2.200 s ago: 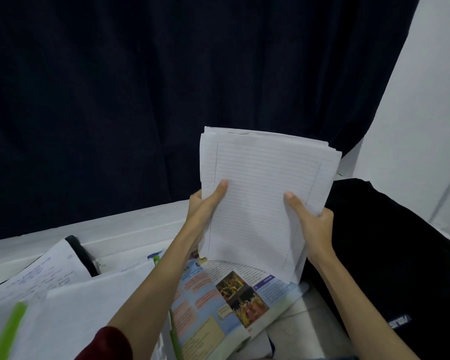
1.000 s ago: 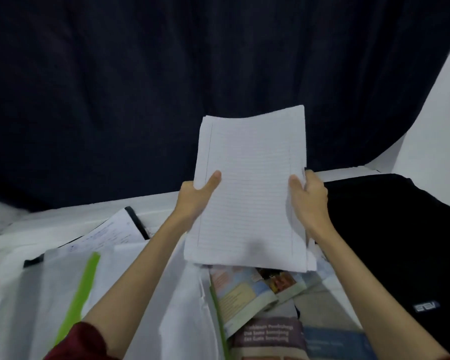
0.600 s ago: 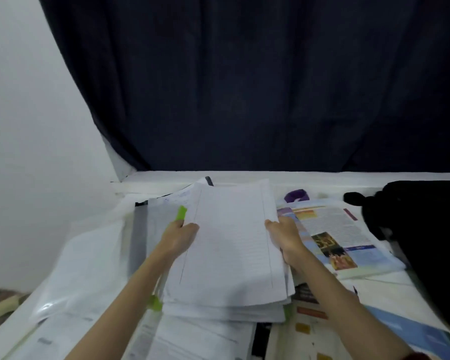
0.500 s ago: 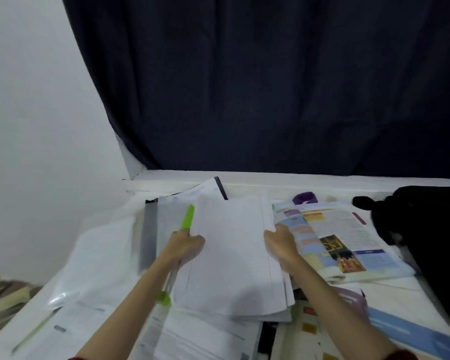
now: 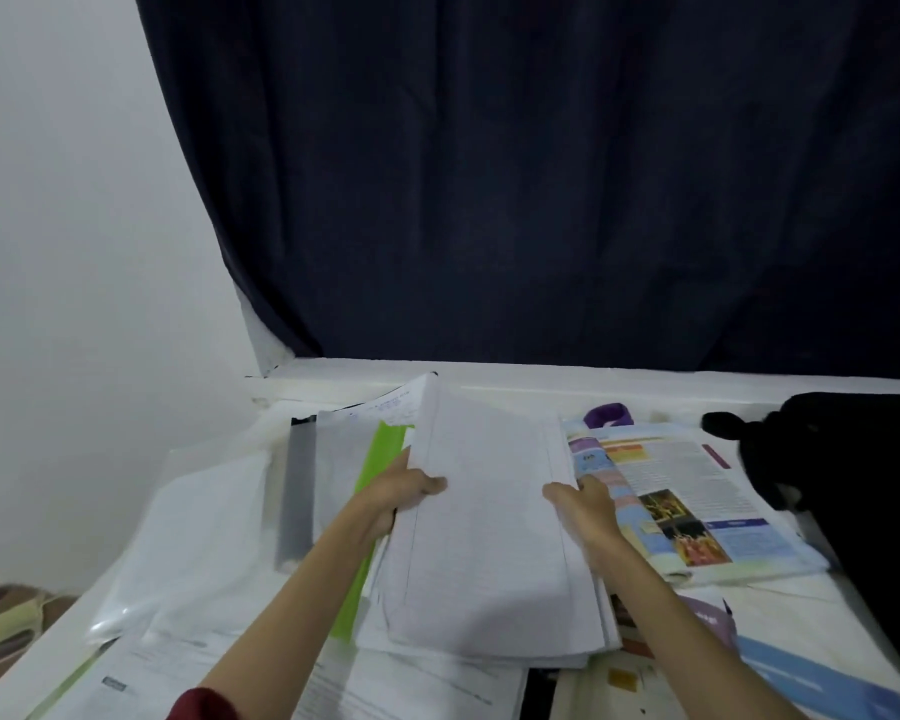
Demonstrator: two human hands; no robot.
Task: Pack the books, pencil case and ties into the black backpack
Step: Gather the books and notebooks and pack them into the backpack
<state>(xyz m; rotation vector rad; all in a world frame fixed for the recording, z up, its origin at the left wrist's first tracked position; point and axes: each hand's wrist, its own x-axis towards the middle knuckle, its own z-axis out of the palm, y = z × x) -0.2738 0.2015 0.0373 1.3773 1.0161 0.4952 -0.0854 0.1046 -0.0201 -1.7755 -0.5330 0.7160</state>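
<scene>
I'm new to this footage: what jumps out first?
Both hands grip a stack of lined paper at mid-table, the left hand on its left edge, the right hand on its right. A dark curtain fills the background. An open textbook lies just right of the stack, with the black backpack at far right.

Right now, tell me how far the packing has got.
Done: nothing visibly packed. The black backpack sits at the right edge, and no book shows inside it.

In hand: the left hand and right hand grip a stack of lined paper resting on the pile.

Left: the open textbook and loose papers remain out; no pencil case or ties are visible.
</scene>
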